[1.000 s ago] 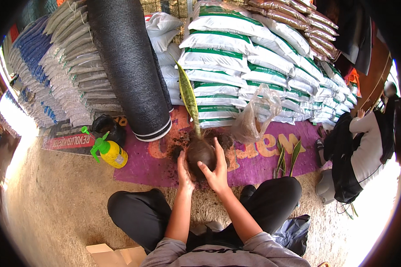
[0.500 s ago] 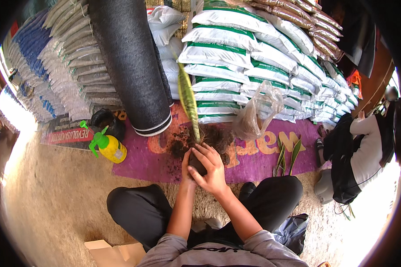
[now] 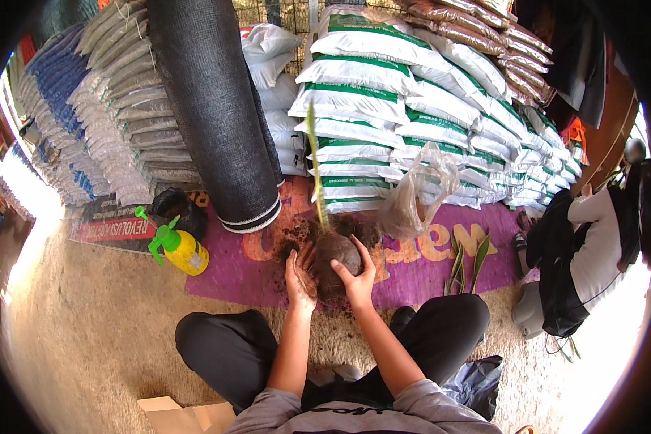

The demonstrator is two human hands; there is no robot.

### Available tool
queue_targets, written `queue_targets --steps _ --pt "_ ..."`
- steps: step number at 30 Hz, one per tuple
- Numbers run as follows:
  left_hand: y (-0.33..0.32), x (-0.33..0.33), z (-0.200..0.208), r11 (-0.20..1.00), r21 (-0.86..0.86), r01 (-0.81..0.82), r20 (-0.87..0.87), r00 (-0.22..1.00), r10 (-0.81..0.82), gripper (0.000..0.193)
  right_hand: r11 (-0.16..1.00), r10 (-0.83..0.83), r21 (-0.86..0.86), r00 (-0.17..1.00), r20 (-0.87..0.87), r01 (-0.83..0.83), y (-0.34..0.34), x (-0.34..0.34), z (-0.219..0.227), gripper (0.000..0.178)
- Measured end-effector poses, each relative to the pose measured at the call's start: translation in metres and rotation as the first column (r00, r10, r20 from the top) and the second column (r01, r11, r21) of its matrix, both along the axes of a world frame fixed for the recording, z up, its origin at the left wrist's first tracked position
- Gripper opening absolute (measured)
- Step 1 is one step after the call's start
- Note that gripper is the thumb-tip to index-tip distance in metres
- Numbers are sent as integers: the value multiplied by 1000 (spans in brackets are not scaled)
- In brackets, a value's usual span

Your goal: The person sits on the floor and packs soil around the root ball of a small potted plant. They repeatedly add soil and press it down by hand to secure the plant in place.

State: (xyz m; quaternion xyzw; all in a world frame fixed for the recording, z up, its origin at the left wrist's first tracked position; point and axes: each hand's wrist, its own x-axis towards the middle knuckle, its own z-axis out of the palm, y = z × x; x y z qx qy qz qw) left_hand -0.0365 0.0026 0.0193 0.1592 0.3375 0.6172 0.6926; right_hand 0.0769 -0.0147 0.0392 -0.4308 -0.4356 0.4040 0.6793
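Observation:
A dark brown, rounded soil ball (image 3: 338, 259) with a tall variegated snake plant leaf (image 3: 317, 173) rising from its far side sits between my hands. My right hand (image 3: 359, 281) grips its right side, thumb over the near face and fingers round the edge. Along the left side, my left hand (image 3: 301, 281) is held out with its fingers extended and soil on its palm; whether it touches the ball is unclear. Loose dark soil (image 3: 293, 235) lies around and behind the ball on a purple banner (image 3: 419, 286).
To the left stand a yellow-green spray bottle (image 3: 184, 249) and a black plastic bag (image 3: 177, 210). A clear plastic bag (image 3: 421, 194) and snake plant cuttings (image 3: 477, 264) are to the right. Behind are stacked white sacks (image 3: 358, 105) and a black mesh roll (image 3: 213, 108). Another person (image 3: 593, 246) sits far right.
Both hands were wrapped over the soil ball; the left has now come away and opened to its left. The ball has tilted into fuller view, and the leaf looks edge-on.

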Motion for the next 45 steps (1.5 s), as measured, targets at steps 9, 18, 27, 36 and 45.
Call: queue_targets --steps 9,18,27,36,45 --pt "-3 10 -15 968 203 147 450 864 -226 52 950 -246 311 640 728 12 -19 -3 35 75" --pt "-1 12 -7 995 49 85 59 994 -87 51 979 -177 205 452 874 -13 -9 -2 30 60" --pt "-3 23 7 998 -57 -25 30 999 26 52 988 -88 153 909 408 27 -6 -8 4 77" --pt "0 7 -17 946 233 226 303 907 -292 35 958 -216 284 539 814 -44 -19 -12 26 58" --pt "6 3 -22 982 80 173 167 968 -185 48 987 -82 162 798 597 -19 -12 -2 20 63"
